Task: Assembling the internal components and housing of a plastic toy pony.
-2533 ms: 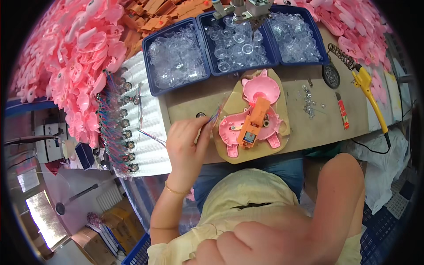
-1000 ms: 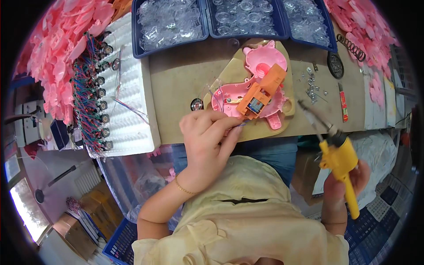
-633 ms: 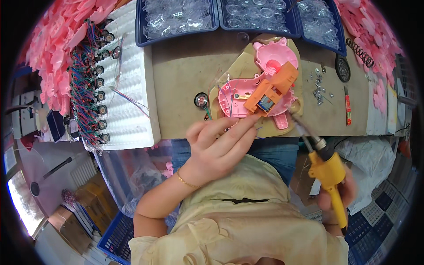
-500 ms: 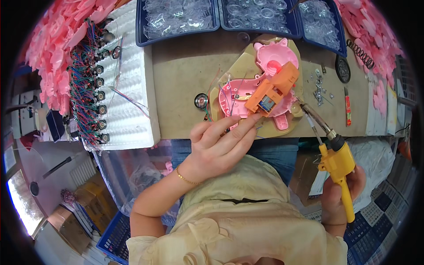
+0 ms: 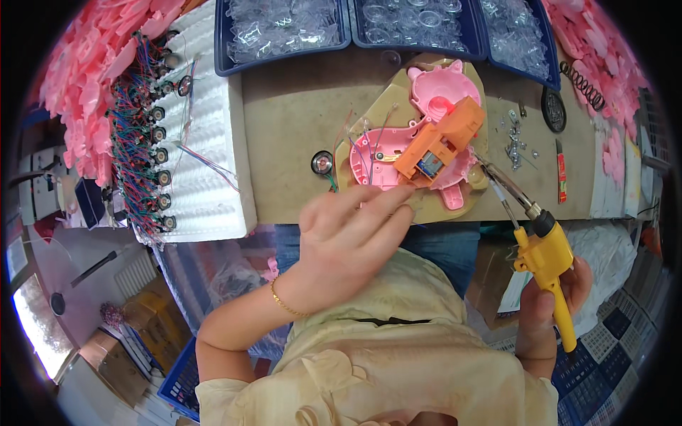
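My left hand (image 5: 352, 231) reaches over the near edge of the pink plastic shell (image 5: 364, 162), its fingers bent and its thumb hidden beneath. Whatever its fingertips pinch is out of sight; thin wires emerge around them. Just beyond them, an orange plastic housing (image 5: 432, 153) with a small circuit board lies across the shell. A small round speaker (image 5: 322, 163) sits left of the shell. At the right, my right hand (image 5: 561, 291) is wrapped round the handle of a yellow soldering gun (image 5: 547, 248). The gun's metal tip points up-left, near the shell's right side.
A tan board (image 5: 380, 106) lies under the shell. On the left, white foam (image 5: 206, 142) carries wired speakers (image 5: 162, 156). Blue bins (image 5: 284, 60) of clear plastic parts line the back. Screws (image 5: 514, 145) and a red-handled blade (image 5: 561, 172) lie right. Pink parts (image 5: 92, 92) are heaped up.
My left hand has drawn slightly left, its fingers more bent and away from the orange housing. The soldering gun has shifted very little.
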Demonstrator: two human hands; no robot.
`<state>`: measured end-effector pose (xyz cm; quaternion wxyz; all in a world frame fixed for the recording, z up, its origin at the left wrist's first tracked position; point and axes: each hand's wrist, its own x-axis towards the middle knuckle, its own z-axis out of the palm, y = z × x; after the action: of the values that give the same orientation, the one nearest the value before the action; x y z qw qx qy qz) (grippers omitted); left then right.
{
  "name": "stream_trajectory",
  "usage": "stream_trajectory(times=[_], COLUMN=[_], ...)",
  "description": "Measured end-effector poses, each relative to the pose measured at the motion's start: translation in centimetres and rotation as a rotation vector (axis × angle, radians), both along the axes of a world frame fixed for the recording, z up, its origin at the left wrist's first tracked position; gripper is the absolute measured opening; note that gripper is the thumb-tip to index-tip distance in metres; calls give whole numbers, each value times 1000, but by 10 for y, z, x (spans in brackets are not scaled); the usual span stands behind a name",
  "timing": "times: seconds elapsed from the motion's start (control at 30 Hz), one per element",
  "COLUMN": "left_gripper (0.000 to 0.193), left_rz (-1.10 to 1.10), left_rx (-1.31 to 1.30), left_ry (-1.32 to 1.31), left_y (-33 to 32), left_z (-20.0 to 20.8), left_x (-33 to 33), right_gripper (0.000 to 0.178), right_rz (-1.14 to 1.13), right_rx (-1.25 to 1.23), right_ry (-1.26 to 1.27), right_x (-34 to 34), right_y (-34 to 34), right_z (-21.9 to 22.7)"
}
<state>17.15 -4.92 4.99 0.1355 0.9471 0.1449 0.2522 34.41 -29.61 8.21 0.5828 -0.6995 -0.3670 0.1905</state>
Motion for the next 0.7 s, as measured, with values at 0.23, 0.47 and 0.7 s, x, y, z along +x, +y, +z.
stream_trajectory(times=[0.23, 0.47, 0.7], left_gripper=[11, 8, 8], left_rz=[188, 217, 239], left_rx=[-501, -572, -566], left_ry=[-86, -115, -109], left_y=[4, 3, 3], left_z=[-5, -8, -9], left_x=[12, 13, 16], right_gripper=[67, 59, 62], right_rz=[292, 575, 579], right_rx=[35, -17, -51], right_ry=[-169, -460, -483], right_x=[1, 5, 2], right_y=[10, 44, 48], right_z=[1, 14, 7])
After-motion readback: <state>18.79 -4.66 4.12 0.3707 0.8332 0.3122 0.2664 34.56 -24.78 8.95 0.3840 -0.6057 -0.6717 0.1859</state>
